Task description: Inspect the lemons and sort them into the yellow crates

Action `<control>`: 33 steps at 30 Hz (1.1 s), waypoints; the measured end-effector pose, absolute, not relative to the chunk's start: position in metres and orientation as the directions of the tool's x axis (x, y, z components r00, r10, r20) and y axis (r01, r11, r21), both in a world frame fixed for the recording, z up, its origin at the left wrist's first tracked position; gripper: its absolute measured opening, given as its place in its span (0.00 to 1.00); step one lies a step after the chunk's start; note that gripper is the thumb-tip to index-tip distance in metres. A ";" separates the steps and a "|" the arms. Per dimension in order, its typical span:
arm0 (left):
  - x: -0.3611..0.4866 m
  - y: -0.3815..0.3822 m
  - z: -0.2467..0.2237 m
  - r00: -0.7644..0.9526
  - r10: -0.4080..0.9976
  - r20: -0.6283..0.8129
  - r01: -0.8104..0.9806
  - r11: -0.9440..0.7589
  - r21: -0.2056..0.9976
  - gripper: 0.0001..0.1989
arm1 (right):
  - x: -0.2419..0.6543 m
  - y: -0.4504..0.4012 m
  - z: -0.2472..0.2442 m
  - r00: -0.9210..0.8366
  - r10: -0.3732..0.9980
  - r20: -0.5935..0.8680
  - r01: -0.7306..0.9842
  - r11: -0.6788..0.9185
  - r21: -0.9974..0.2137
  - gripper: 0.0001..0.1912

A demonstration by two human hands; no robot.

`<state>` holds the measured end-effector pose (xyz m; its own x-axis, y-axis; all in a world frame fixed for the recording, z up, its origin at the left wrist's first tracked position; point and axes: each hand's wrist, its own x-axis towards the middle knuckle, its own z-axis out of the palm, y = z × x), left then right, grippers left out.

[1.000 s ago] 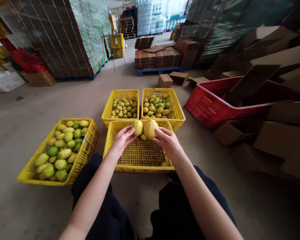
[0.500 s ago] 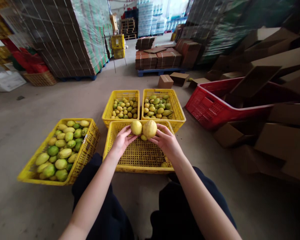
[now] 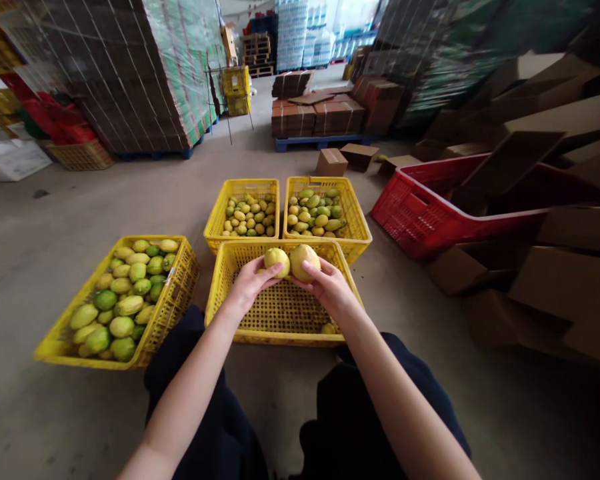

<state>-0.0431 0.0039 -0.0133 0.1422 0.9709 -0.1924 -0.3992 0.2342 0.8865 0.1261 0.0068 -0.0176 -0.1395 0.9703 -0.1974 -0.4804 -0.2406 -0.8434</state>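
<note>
Above the near yellow crate [image 3: 290, 339], my left hand [image 3: 250, 283] is closed on a round yellow lemon [image 3: 276, 259], its thumb across the front. My right hand [image 3: 329, 285] grips a second, slightly larger yellow lemon [image 3: 303, 256]. The two fruits are side by side, almost touching. At the bottom right of that crate lies another small yellow fruit [image 3: 328, 329]. Behind my left hand, part of the crate floor is hidden. To the left, a tilted-looking yellow crate [image 3: 180, 287] is full of green and yellow lemons [image 3: 121, 327].
Beyond the near crate stand two more yellow crates, the left one [image 3: 215, 220] and the right one [image 3: 357, 227], both holding yellow-green fruit. A red crate [image 3: 410, 213] and a heap of cardboard boxes [image 3: 565, 260] crowd the right side. Flattened cartons [image 3: 320, 120] are stacked on a blue pallet.
Both thumbs have come round onto the front of the lemons. The fruits have turned in my fingers and shifted slightly right. The crates have not moved.
</note>
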 end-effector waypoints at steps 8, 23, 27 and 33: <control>-0.039 0.000 -0.012 0.085 0.996 0.033 -0.164 -0.019 0.986 0.28 | 0.123 0.003 -0.016 -0.085 0.987 -0.133 -0.460 -0.157 -0.874 0.27; -0.045 -0.007 -0.006 0.149 0.870 0.470 0.188 -0.491 0.850 0.21 | 0.128 0.002 -0.015 -0.063 0.985 0.162 -0.434 0.119 -0.893 0.27; -0.045 -0.006 -0.007 0.103 0.930 0.352 0.112 -0.363 0.925 0.23 | 0.127 0.000 -0.009 -0.086 0.988 0.127 -0.457 0.074 -0.887 0.27; -0.038 -0.005 -0.004 0.068 0.995 -0.074 -0.252 0.089 0.963 0.17 | 0.122 -0.002 -0.009 -0.310 0.951 0.003 -0.529 -0.170 -0.832 0.23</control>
<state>-0.0377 -0.0049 -0.0042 0.0683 0.9949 -0.0742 -0.2524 0.0892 0.9635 0.1219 -0.0018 -0.0087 -0.3096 0.9509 0.0030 -0.5289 -0.1696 -0.8315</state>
